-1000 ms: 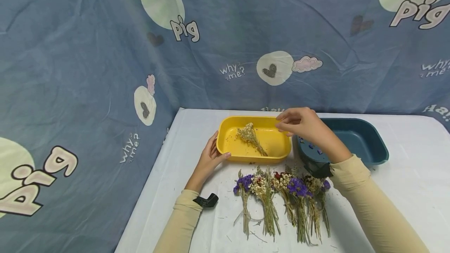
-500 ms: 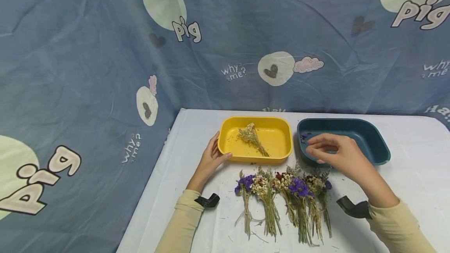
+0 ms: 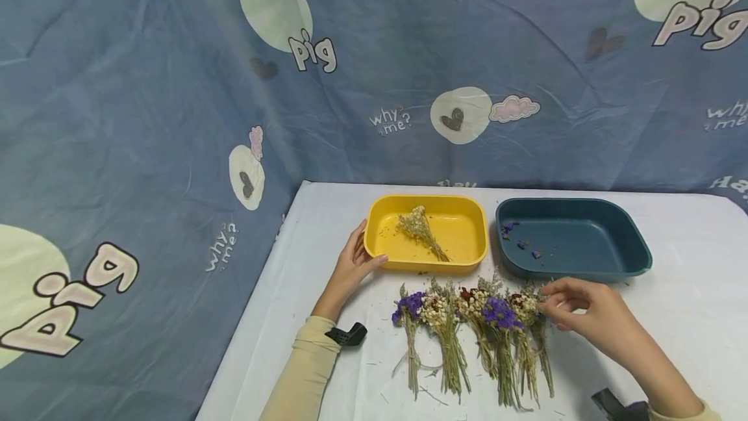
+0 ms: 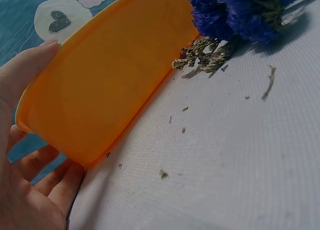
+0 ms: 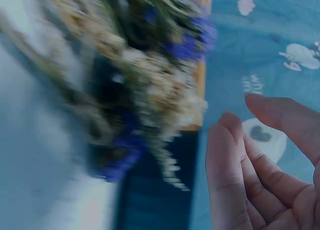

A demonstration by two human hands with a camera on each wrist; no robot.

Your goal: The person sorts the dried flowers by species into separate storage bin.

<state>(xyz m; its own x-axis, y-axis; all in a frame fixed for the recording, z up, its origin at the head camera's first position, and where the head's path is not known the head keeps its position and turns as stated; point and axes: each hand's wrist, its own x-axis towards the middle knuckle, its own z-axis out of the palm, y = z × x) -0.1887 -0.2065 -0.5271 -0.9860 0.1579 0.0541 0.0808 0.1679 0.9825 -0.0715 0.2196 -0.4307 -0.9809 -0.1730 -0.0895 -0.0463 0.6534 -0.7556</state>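
Note:
My left hand [image 3: 346,275] grips the left end of a yellow tray [image 3: 425,266], thumb at the near corner and fingers round the side. Inside that tray lies a small bunch of pale dried flowers [image 3: 416,225]. My right hand [image 3: 593,310] hovers at the right end of a row of dried flower bunches [image 3: 501,314], fingers loosely bent. In the right wrist view a gap shows between thumb and fingers [image 5: 226,165], with nothing in it. Purple, cream and dark red blooms top the bunches, their stems pointing toward me.
To the right of the yellow tray stands a dark teal tray [image 3: 590,239] holding several purple petals [image 3: 523,244]. Stem bits and crumbs [image 4: 163,174] are scattered over the white tablecloth [image 3: 327,369]. A blue printed curtain [image 3: 374,161] hangs behind the table.
My right hand has drawn back from the yellow tray, across the teal tray, down to the right end of the bunches. The left hand stays on the yellow tray.

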